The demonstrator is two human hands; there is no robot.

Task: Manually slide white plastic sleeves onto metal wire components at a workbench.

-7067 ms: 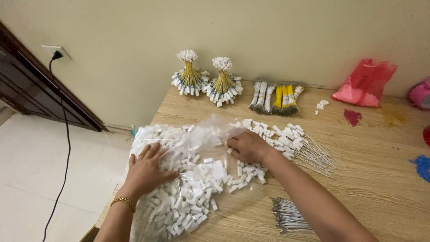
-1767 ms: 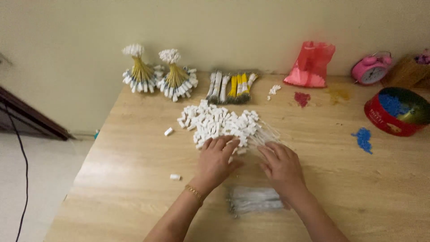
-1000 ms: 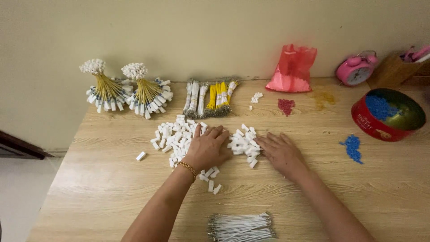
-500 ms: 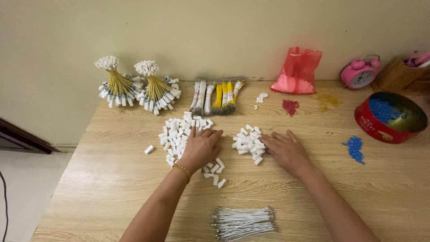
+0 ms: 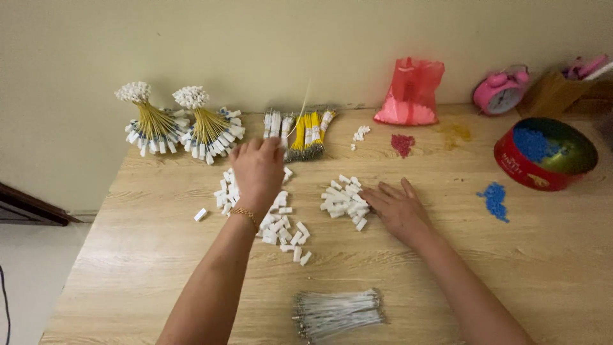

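Two hands spread, left hand (image 5: 257, 169) over scattered connectors (image 5: 274, 220), right hand (image 5: 399, 207) flat beside pile (image 5: 343, 201)

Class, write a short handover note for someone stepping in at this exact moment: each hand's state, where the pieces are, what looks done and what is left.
Left hand: raised over the left pile of white connectors, fingers loosely curled; whether it holds anything is not visible.
Right hand: flat on the wooden table, fingertips against the right pile of white connectors.
Bundle of white wires lies at the near edge, untouched.
Done: connectors split into two piles; finished yellow-wire bunches stand by the wall.
Left: both piles and a stray connector lie loose.
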